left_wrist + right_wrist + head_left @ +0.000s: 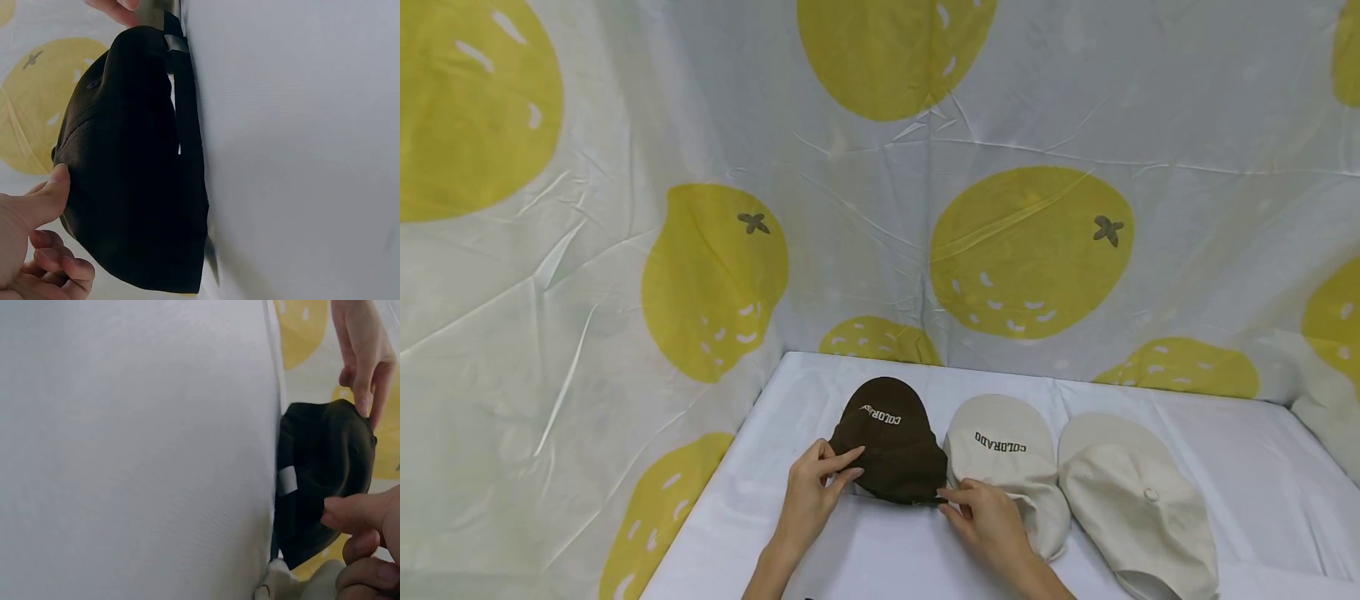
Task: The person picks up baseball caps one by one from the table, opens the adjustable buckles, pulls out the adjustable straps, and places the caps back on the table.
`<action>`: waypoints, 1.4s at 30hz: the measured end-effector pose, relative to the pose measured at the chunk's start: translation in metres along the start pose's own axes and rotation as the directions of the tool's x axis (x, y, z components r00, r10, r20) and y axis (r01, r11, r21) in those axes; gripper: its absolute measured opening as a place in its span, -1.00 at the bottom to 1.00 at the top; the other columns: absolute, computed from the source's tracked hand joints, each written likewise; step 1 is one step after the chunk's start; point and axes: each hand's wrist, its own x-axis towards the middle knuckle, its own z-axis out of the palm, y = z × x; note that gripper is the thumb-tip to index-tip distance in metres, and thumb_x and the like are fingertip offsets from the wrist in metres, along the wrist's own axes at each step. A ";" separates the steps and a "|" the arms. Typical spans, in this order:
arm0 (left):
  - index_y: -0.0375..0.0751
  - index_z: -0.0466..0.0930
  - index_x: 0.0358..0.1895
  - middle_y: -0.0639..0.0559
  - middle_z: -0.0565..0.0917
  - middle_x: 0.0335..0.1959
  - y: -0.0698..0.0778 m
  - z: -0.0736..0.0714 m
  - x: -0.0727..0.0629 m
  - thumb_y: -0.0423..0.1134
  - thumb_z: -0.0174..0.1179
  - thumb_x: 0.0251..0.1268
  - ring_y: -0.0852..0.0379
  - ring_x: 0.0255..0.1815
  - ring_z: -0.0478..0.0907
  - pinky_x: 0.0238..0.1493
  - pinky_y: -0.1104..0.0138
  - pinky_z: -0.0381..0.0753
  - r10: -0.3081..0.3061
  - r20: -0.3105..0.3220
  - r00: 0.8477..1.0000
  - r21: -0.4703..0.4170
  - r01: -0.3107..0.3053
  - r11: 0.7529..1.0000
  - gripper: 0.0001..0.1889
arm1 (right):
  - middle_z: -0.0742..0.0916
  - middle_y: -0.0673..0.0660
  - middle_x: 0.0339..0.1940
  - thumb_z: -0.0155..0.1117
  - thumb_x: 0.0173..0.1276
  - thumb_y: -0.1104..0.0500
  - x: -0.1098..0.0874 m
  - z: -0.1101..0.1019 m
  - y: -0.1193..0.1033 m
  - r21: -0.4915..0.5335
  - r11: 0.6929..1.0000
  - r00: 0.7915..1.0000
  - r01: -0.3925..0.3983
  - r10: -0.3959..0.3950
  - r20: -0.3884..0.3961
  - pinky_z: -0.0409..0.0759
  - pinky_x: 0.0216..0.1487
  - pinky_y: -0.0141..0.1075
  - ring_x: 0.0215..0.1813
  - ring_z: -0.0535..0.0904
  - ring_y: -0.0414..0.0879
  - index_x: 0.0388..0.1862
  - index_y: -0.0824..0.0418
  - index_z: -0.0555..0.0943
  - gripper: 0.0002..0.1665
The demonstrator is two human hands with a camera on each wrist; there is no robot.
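A dark brown baseball cap (891, 446) with white COLORADO lettering lies on the white-covered table, its back strap (187, 106) toward me. At the cap's left side, my left hand (811, 479) pinches the fabric between thumb and forefinger. My right hand (988, 521) pinches the cap's lower right edge by the strap end. In the left wrist view the strap's metal buckle (177, 43) shows; a white tag (287, 480) shows in the right wrist view. Touching the brown cap on the right is a cream cap (1000, 425) with dark COLORADO lettering, partly behind my right hand.
A second cream cap (1138, 492), showing no lettering, lies at the right of the row. The white table (1247, 467) meets a lemon-print cloth (865, 250) at its back and left sides.
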 end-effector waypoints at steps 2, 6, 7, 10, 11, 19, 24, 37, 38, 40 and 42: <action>-0.22 0.86 -0.11 0.02 0.37 -0.57 0.000 0.001 0.000 -0.48 0.58 -0.14 0.26 -0.55 0.18 -0.48 0.63 0.19 -0.020 0.013 1.000 -0.021 0.020 1.000 -0.61 | 0.43 -0.26 -0.67 0.68 -0.06 0.23 0.000 0.002 -0.001 -0.018 0.999 0.999 -0.035 0.036 0.002 0.13 -0.54 -0.57 -0.55 0.19 -0.51 -0.32 0.03 0.89 -0.75; -0.22 0.86 -0.12 0.13 0.36 -0.58 -0.001 0.002 0.000 -0.49 0.57 -0.14 0.39 -0.51 0.15 -0.49 0.62 0.19 -0.042 0.022 0.999 -0.044 0.043 0.998 -0.62 | 0.41 -0.27 -0.71 0.69 -0.08 0.23 0.000 0.003 -0.001 -0.047 0.995 0.996 -0.088 0.089 0.013 0.11 -0.58 -0.54 -0.58 0.16 -0.48 -0.36 -0.03 0.89 -0.75; -0.21 0.86 -0.13 0.14 0.36 -0.58 -0.002 0.003 0.001 -0.49 0.57 -0.14 0.40 -0.50 0.14 -0.49 0.63 0.18 -0.042 0.021 0.999 -0.048 0.043 0.998 -0.62 | 0.40 -0.27 -0.72 0.69 -0.08 0.22 0.000 0.003 -0.001 -0.054 0.994 0.995 -0.098 0.099 0.020 0.11 -0.58 -0.53 -0.58 0.16 -0.47 -0.37 -0.04 0.89 -0.75; -0.22 0.87 -0.16 0.14 0.36 -0.59 -0.004 0.004 0.001 -0.50 0.58 -0.15 0.39 -0.51 0.15 -0.50 0.64 0.16 -0.032 0.011 0.999 -0.056 0.033 0.998 -0.64 | 0.40 -0.27 -0.74 0.70 -0.06 0.20 0.000 0.003 0.000 -0.070 0.990 0.991 -0.126 0.129 0.047 0.11 -0.60 -0.50 -0.59 0.16 -0.45 -0.38 -0.07 0.89 -0.76; -0.22 0.87 -0.17 0.14 0.36 -0.59 -0.004 0.005 0.001 -0.50 0.58 -0.15 0.38 -0.52 0.16 -0.51 0.64 0.16 -0.029 0.006 1.000 -0.059 0.029 0.998 -0.65 | 0.41 -0.27 -0.74 0.70 -0.05 0.19 0.000 0.003 0.000 -0.073 0.988 0.988 -0.136 0.140 0.059 0.13 -0.60 -0.49 -0.59 0.17 -0.44 -0.38 -0.08 0.89 -0.77; -0.25 0.88 -0.26 0.15 0.39 -0.61 -0.007 0.007 0.002 -0.53 0.57 -0.11 0.30 -0.58 0.22 -0.56 0.63 0.20 -0.047 -0.011 0.999 -0.114 0.045 0.992 -0.74 | 0.69 -0.19 -0.64 0.69 -0.02 0.19 0.002 0.003 -0.001 -0.088 0.973 0.968 -0.212 0.222 0.120 0.33 -0.60 -0.36 -0.58 0.42 -0.31 -0.39 -0.09 0.89 -0.79; -0.26 0.88 -0.28 0.11 0.42 -0.61 -0.006 0.007 0.003 -0.52 0.55 -0.06 0.33 -0.58 0.24 -0.61 0.58 0.26 -0.084 -0.017 0.996 -0.187 0.079 0.979 -0.79 | 0.72 -0.15 -0.61 0.69 -0.01 0.19 0.004 0.003 0.000 -0.107 0.971 0.966 -0.214 0.227 0.125 0.36 -0.60 -0.34 -0.54 0.59 -0.16 -0.40 -0.09 0.89 -0.80; -0.26 0.88 -0.28 0.11 0.39 -0.62 -0.006 0.007 0.005 -0.50 0.53 -0.02 0.43 -0.55 0.21 -0.64 0.53 0.26 -0.146 0.003 0.989 -0.242 0.143 0.960 -0.81 | 0.76 -0.17 -0.56 0.68 -0.01 0.19 0.007 0.006 0.002 -0.100 0.972 0.961 -0.214 0.228 0.158 0.43 -0.55 -0.37 -0.48 0.63 -0.22 -0.52 -0.10 0.86 -0.83; -0.27 0.88 -0.28 0.11 0.39 -0.62 -0.006 0.007 0.005 -0.51 0.53 -0.02 0.42 -0.55 0.21 -0.64 0.53 0.26 -0.145 0.002 0.989 -0.244 0.141 0.959 -0.81 | 0.74 -0.19 -0.58 0.68 -0.02 0.20 0.007 0.006 0.002 -0.095 0.973 0.963 -0.211 0.223 0.152 0.42 -0.55 -0.38 -0.50 0.59 -0.26 -0.53 -0.10 0.85 -0.82; -0.28 0.87 -0.29 0.10 0.39 -0.62 -0.006 0.006 0.005 -0.51 0.53 -0.03 0.42 -0.55 0.21 -0.64 0.52 0.26 -0.144 0.000 0.990 -0.247 0.140 0.959 -0.81 | 0.70 -0.22 -0.63 0.68 -0.03 0.21 0.007 0.005 0.001 -0.084 0.978 0.970 -0.190 0.200 0.136 0.39 -0.55 -0.39 -0.53 0.49 -0.35 -0.55 -0.09 0.85 -0.82; -0.28 0.87 -0.29 0.08 0.39 -0.62 -0.006 0.006 0.007 -0.52 0.53 -0.03 0.41 -0.55 0.22 -0.64 0.51 0.26 -0.155 0.004 0.988 -0.255 0.151 0.955 -0.82 | 0.66 -0.24 -0.66 0.69 -0.04 0.21 0.007 0.003 0.001 -0.065 0.985 0.979 -0.160 0.166 0.118 0.36 -0.54 -0.40 -0.55 0.39 -0.41 -0.55 -0.08 0.84 -0.82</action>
